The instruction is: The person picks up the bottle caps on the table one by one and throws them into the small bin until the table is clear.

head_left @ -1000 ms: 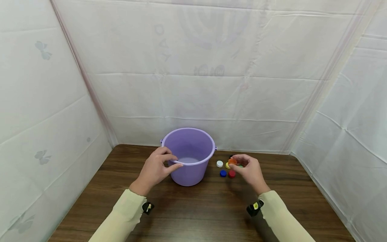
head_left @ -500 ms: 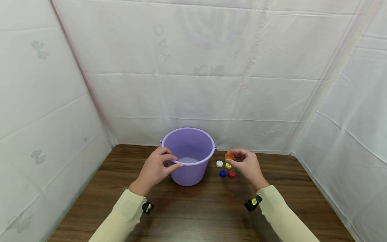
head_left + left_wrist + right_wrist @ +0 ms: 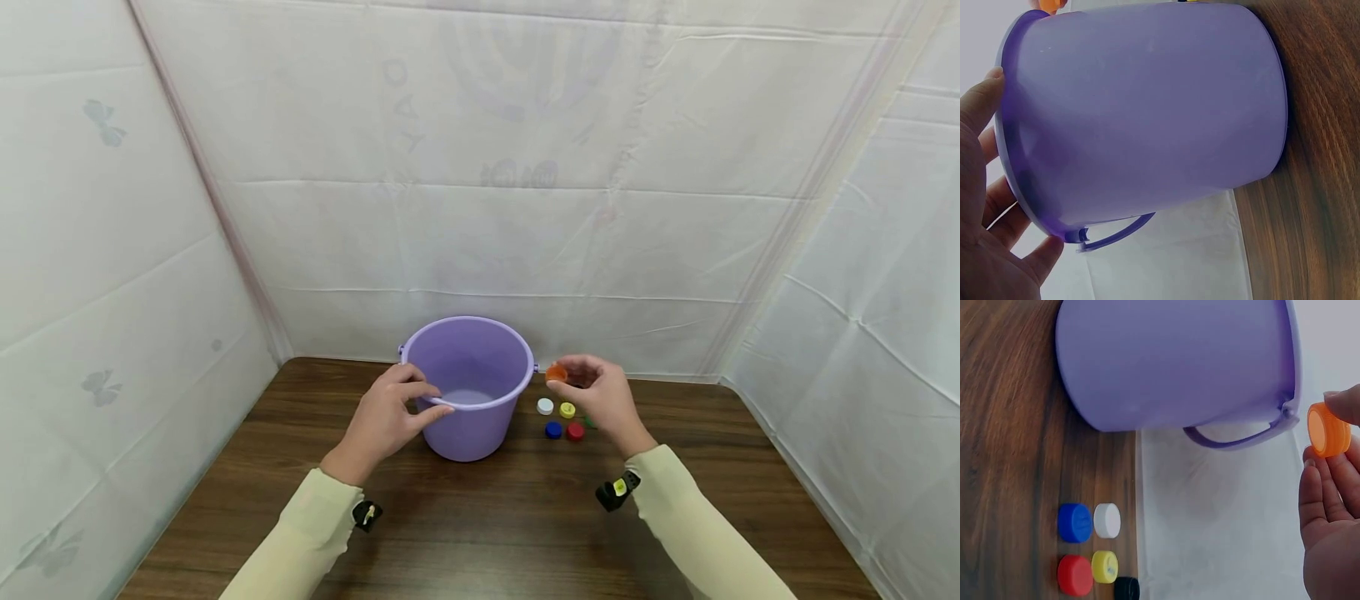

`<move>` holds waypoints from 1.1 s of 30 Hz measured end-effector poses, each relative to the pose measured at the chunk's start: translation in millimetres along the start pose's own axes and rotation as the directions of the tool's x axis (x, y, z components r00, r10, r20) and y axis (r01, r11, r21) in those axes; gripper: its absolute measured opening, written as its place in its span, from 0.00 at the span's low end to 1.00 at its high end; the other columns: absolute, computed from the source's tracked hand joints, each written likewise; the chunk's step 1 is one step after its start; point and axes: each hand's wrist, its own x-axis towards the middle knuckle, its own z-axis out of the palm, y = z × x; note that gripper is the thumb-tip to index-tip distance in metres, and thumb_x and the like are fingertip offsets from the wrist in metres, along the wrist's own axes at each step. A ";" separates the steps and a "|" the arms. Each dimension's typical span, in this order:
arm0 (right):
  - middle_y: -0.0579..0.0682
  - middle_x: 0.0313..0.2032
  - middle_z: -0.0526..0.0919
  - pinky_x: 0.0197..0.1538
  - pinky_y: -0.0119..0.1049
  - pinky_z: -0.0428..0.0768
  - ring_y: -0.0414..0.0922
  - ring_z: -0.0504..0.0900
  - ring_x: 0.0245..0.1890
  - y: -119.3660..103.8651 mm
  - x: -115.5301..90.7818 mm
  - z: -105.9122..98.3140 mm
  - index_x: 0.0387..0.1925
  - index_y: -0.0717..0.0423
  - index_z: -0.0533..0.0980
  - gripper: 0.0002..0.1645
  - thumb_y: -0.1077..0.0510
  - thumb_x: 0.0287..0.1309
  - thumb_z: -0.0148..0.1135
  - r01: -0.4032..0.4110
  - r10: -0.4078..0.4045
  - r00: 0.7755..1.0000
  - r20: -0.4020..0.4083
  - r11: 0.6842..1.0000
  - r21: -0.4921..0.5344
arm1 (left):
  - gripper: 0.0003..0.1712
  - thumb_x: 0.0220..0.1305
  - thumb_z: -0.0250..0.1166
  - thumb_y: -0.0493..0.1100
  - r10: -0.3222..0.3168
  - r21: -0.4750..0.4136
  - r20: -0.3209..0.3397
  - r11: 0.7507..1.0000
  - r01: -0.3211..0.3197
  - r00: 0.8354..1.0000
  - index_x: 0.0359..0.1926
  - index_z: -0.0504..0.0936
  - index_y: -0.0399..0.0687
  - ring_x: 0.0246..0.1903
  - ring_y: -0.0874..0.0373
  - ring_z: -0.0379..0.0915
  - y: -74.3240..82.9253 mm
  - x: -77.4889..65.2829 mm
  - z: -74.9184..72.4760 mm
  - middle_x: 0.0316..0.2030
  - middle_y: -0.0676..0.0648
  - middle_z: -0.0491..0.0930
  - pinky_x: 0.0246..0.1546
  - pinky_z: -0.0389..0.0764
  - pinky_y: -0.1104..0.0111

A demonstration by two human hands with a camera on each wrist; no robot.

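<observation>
A purple bucket (image 3: 474, 433) stands upright on the wooden table. My left hand (image 3: 390, 414) holds its near-left rim, with the thumb (image 3: 984, 97) at the edge and the other fingers curving over it. In my right hand (image 3: 606, 395) an orange bottle cap (image 3: 1329, 430) is pinched between thumb and fingers, raised above the table just right of the bucket's rim. On the table below that hand lie a white cap (image 3: 545, 407), a yellow cap (image 3: 567, 410), a blue cap (image 3: 553, 430) and a red cap (image 3: 575, 431). A green cap (image 3: 590, 422) is partly covered by the hand.
A black cap (image 3: 1127, 588) shows at the bottom of the right wrist view. The bucket's handle (image 3: 1235, 442) hangs down at its back. White cloth walls (image 3: 480, 233) enclose the table (image 3: 480, 533) at the back and both sides.
My right hand has lifted the orange bottle cap and moved left toward the bucket, uncovering the yellow cap. The left hand has stayed on the rim.
</observation>
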 end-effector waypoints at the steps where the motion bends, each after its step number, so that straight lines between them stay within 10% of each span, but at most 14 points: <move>1: 0.56 0.45 0.89 0.44 0.28 0.85 0.45 0.87 0.41 -0.9 1.0 1.0 0.47 0.56 0.85 0.23 0.52 0.51 0.81 0.005 -0.005 1.000 0.003 1.000 0.007 | 0.14 0.48 0.83 0.53 0.001 0.000 -0.001 1.000 -0.001 1.000 0.31 0.91 0.53 0.36 0.63 0.70 -0.1 -0.1 0.1 0.33 0.55 0.78 0.35 0.78 0.68; 33: 0.59 0.43 0.89 0.45 0.31 0.86 0.51 0.88 0.42 -30.7 26.3 34.0 0.45 0.60 0.85 0.22 0.57 0.49 0.82 0.051 -0.053 0.998 0.026 0.996 0.075 | 0.13 0.48 0.83 0.52 -0.003 -0.001 -0.017 1.000 0.003 1.000 0.31 0.91 0.53 0.36 0.63 0.71 2.3 -1.0 0.0 0.34 0.55 0.78 0.34 0.78 0.68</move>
